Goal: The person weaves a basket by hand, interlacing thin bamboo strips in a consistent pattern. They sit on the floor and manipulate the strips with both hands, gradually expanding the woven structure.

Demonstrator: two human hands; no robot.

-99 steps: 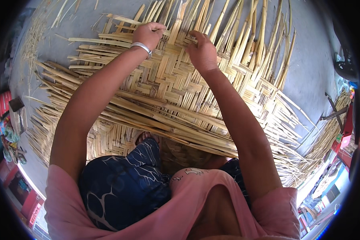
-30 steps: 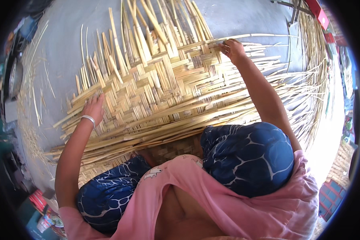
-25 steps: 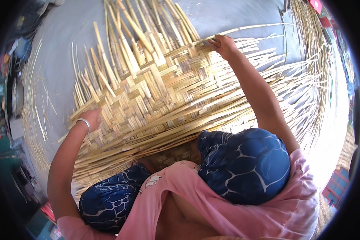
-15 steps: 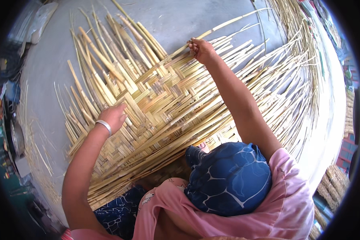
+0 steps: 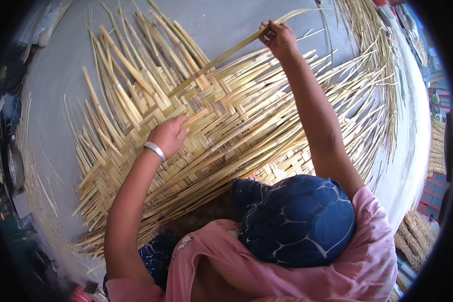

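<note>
A partly woven mat (image 5: 189, 156) of flat, pale yellow-green reed strips lies in front of me, its loose ends fanning out on several sides. My right hand (image 5: 279, 39) is raised at the far side, pinching one long split reed strip (image 5: 231, 51). That strip rises from the weave, and its thin tail bends off to the right beyond my fingers. My left hand (image 5: 168, 137), with a silver bangle on the wrist, lies on the woven middle. Its thumb and fingers are slightly apart, with nothing seen in them.
Unwoven reed ends (image 5: 126, 108) stick out at the left and far left. More loose reeds (image 5: 372, 38) lie at the far right on the grey floor (image 5: 50, 108). My knee in blue patterned cloth (image 5: 302, 221) is at the near edge. Bundled reeds (image 5: 415, 234) lie at the right.
My right hand has moved up and to the right, lifting and bending the reed strip. My left hand has shifted rightward from the mat's left part to its middle.
</note>
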